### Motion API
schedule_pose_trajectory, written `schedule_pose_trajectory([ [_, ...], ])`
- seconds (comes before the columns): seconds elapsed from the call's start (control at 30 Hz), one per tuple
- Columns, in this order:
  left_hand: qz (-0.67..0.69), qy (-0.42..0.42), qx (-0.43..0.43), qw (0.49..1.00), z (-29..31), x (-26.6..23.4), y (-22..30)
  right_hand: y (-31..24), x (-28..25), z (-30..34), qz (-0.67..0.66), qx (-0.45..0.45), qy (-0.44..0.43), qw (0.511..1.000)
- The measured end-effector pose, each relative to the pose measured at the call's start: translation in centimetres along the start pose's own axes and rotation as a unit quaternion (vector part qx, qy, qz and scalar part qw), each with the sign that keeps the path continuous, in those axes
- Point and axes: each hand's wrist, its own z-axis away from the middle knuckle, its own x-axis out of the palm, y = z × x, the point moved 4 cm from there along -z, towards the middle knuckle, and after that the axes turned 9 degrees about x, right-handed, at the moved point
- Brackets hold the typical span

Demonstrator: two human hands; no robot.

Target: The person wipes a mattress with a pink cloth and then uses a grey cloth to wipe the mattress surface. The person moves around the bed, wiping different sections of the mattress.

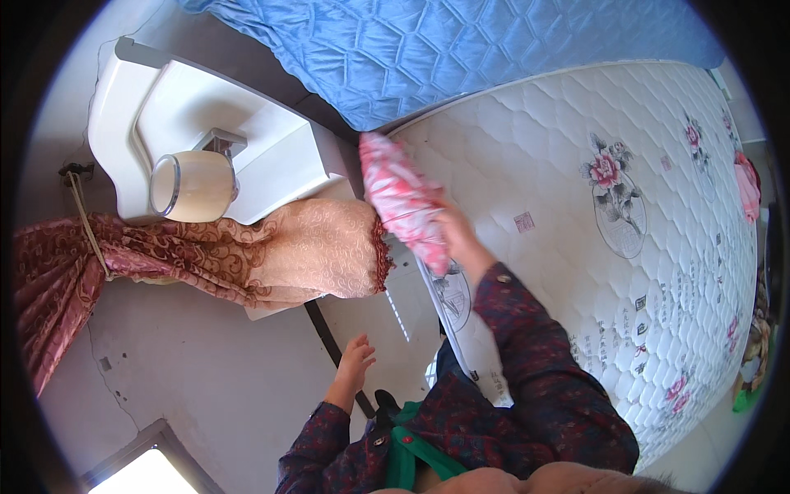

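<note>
My right hand is closed on one end of a pink, red and white patterned cloth. The cloth is bunched and a little smeared by motion. It hangs over the left edge of the white quilted mattress, near the corner of the blue quilted cover. Lower and to the left, my left hand is held in the air with its fingers loosely apart and nothing in them. Below it are the floor and wall; it touches neither the mattress nor the curtain.
A white bedside cabinet carries a cream lamp at the upper left. A tied red and gold curtain spreads beside it, its tasselled end near the mattress. A pink item lies at the mattress's far right edge. A bright window shows at the lower left.
</note>
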Motion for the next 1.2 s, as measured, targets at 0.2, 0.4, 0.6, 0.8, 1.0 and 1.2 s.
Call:
schedule_pose_trajectory([
  [0.2, 0.019, -0.017, 0.027, 0.999, -1.0, 1.4, 0.0, -19.8, -2.1, 15.3, 0.032, -0.18, 0.376, 0.908],
  [0.4, 0.036, -0.069, 0.028, 0.997, -1.1, 5.0, 0.8, -34.4, -0.1, 29.2, 0.298, -0.65, 0.329, 0.617],
  [0.6, 0.025, -0.054, 0.001, 0.998, 1.1, 3.8, -1.0, -31.3, 1.3, 17.2, 0.538, -0.573, 0.515, 0.341],
  [0.8, 0.001, -0.049, -0.023, 0.999, 3.2, 2.3, -2.5, -5.2, -2.5, 1.5, 0.545, 0.016, 0.127, 0.828],
  [1.0, 0.043, -0.036, 0.01, 0.998, 2.6, 2.0, -2.2, -8.3, -4.6, 9.1, 0.194, 0.059, 0.128, 0.971],
  [1.2, -0.267, -0.035, 0.238, 0.933, 0.3, 5.1, 2.6, -23.5, -1.2, 21.6, 0.135, -0.256, 0.35, 0.891],
])
